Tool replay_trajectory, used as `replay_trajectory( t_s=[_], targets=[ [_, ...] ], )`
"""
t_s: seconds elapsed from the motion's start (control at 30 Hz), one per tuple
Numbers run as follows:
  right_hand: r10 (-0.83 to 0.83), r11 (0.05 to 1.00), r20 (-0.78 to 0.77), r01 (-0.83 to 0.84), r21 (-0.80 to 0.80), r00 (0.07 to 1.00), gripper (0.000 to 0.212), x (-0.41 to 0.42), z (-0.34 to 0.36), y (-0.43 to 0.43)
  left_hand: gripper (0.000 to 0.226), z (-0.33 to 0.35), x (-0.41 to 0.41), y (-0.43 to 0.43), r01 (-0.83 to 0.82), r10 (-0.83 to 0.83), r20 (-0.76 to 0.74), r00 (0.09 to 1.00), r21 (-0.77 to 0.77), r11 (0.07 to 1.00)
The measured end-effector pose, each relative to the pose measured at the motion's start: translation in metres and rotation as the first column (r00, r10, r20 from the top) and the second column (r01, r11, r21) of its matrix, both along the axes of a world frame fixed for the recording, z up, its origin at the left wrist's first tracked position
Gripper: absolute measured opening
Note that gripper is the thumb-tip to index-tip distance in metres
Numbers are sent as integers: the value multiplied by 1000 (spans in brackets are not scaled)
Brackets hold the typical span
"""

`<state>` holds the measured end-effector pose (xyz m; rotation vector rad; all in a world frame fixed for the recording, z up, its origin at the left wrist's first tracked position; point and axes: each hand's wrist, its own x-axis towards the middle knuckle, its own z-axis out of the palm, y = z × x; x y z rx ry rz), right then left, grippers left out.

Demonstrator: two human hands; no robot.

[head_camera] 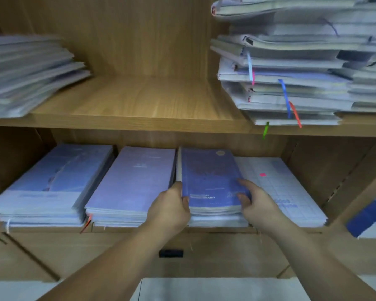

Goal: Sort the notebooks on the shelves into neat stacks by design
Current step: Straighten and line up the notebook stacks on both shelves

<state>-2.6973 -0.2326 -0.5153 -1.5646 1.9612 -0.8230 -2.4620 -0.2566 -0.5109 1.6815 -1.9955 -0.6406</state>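
On the lower shelf a stack of dark purple notebooks (pixel 208 177) lies third from the left. My left hand (pixel 172 207) grips its left front corner, thumb on the cover. My right hand (pixel 254 203) holds its right front edge, fingers curled over the top notebook. To the left lie a lilac stack (pixel 135 179) and a pale blue stack (pixel 54 181). A white grid-pattern stack (pixel 280 187) lies on the right, partly under the purple one.
The upper shelf (pixel 152 105) carries a slanted pile of notebooks (pixel 28 70) at left and a tall untidy pile with coloured ribbon markers (pixel 291 61) at right. A blue item (pixel 369 216) sticks out at the far right. A wooden side panel (pixel 343 185) bounds the lower shelf.
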Motion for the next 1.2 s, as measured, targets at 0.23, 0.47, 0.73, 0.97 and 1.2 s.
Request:
replay_trajectory(
  t_s=[0.23,0.47,0.73,0.97,1.2],
  targets=[
    [-77,994,-159,88,65,984,39,6,4,2,15,0,5,6,15,-5,185,983,-50,999],
    [36,979,-219,9,203,975,88,-2,8,11,26,-3,21,12,132,-140,167,976,60,989],
    [15,990,-208,14,138,978,99,-4,-1,11,32,-10,13,14,102,-94,197,976,-28,994],
    [-20,997,-163,33,75,986,95,-9,-9,10,46,-11,11,10,63,-61,167,984,-9,998],
    [19,997,-156,-8,73,988,96,-8,-7,9,40,-13,4,12,43,-39,114,993,-33,999]
  ],
)
